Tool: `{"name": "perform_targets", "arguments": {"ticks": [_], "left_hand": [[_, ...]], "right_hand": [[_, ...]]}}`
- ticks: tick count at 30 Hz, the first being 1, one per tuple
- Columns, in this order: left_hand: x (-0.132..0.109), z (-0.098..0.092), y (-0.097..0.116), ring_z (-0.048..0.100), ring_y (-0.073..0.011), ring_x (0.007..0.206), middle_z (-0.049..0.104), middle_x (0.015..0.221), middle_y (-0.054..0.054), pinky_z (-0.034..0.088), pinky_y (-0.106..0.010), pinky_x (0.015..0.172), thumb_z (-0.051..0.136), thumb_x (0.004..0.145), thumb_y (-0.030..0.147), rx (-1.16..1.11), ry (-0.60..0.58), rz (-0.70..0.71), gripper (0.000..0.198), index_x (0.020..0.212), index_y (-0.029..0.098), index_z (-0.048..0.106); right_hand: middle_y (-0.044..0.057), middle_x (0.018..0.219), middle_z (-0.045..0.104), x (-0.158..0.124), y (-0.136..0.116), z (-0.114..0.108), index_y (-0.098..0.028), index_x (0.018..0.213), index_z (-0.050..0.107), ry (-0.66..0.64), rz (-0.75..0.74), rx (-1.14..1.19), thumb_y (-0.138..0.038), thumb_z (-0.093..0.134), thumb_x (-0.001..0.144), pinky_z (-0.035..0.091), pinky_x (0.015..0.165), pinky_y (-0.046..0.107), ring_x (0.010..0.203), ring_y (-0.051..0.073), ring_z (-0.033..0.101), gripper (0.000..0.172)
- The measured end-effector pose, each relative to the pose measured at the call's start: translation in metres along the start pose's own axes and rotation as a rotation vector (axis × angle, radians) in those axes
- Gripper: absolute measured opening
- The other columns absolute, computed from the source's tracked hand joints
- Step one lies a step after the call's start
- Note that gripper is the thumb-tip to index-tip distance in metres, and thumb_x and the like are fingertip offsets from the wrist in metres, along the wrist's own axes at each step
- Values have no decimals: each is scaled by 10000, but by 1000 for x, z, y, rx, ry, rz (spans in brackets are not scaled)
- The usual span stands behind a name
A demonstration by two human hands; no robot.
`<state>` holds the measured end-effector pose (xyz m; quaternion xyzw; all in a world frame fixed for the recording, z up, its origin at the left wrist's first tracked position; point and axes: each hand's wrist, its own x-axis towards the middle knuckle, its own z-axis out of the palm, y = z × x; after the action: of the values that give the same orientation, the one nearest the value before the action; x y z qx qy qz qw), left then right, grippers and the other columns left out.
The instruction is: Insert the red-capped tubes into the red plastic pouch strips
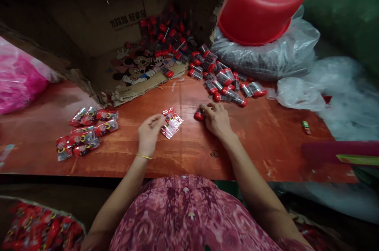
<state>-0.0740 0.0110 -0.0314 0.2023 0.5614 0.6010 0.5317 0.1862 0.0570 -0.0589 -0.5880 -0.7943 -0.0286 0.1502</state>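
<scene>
My left hand (149,132) has its thumb and fingers pinched at the left edge of some flat, clear sleeves with red print (171,122), which lie overlapping on the table. My right hand (218,120) is closed around a small clear container with a red cap (199,113), held low at the tabletop just right of the sleeves. Part of that container is hidden by the fingers. Beyond my right hand lies a loose pile of similar red-capped containers (225,77) with dark contents, spilling out of a cardboard box (89,38).
Several wrapped red packs (83,136) lie to the left on the red-brown table (183,160). An upturned red tub (263,2) rests on a clear bag (260,59) at the back right. A pink bag (20,77) is far left; a sack of red packs (41,227) stands below.
</scene>
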Motion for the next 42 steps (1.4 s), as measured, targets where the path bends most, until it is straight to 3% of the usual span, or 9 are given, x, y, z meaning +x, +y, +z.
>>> {"name": "perform_targets", "arguments": {"ticks": [5,10,15,19,22,26,30,37,42], "left_hand": [[11,28,-11,321,-312,1316,592,1239,-59,172,-518,1081,755,593,300,897,-294,445,190,779,280,723],[28,22,-15,342,-332,1301,610,1213,-64,106,-579,1065,636,723,286,1201,-337,536,119,789,305,733],[19,19,-14,381,-328,1278,611,1210,-63,165,-575,1043,602,748,313,1064,-272,496,167,863,316,725],[1,24,-6,402,-294,1271,615,1206,-49,150,-513,1075,627,731,316,837,-247,475,168,868,313,725],[-11,27,-1,432,-265,1251,619,1202,-49,192,-427,1083,670,697,307,657,-224,443,232,924,289,714],[-20,26,4,619,-226,953,714,922,-59,446,-306,845,689,661,434,381,-229,122,326,899,212,705],[-26,28,8,631,-153,645,700,735,-60,471,-238,579,702,606,522,133,-352,-286,426,804,146,685],[-24,30,6,595,-104,555,670,623,-19,477,-212,554,823,435,396,74,-228,-327,408,684,120,654],[-17,26,9,580,-85,504,659,578,-4,456,-189,517,821,454,385,59,-170,-303,387,669,122,636]], "right_hand": [[138,1046,554,-14,-32,2,-192,1141,593,14,69,45,-160,404,811,381,702,373,852,254,462,381],[149,1091,562,-22,-40,-4,-153,1097,603,47,134,206,-204,425,832,394,779,402,925,268,475,323],[114,966,628,-21,-68,-12,-181,933,635,165,200,613,-332,456,857,413,821,395,906,236,534,246],[41,772,627,-7,-103,-9,-192,844,607,-6,342,1203,-472,507,800,450,651,312,678,165,545,301],[-8,628,551,3,-118,-9,-188,719,573,-34,383,1430,-506,522,767,412,570,263,572,122,475,326],[-35,549,449,5,-118,-14,-197,613,497,44,393,1396,-505,508,774,342,522,242,526,102,395,348],[-45,503,341,-4,-117,-13,-208,534,370,101,338,1211,-492,442,817,271,487,242,490,94,320,408],[-24,568,435,-16,-118,-8,-212,625,451,-18,222,1165,-395,384,871,353,520,257,538,120,409,314],[83,1044,612,0,-58,-23,-200,1059,557,-37,-11,771,-274,390,843,407,855,419,967,230,532,283]]}}
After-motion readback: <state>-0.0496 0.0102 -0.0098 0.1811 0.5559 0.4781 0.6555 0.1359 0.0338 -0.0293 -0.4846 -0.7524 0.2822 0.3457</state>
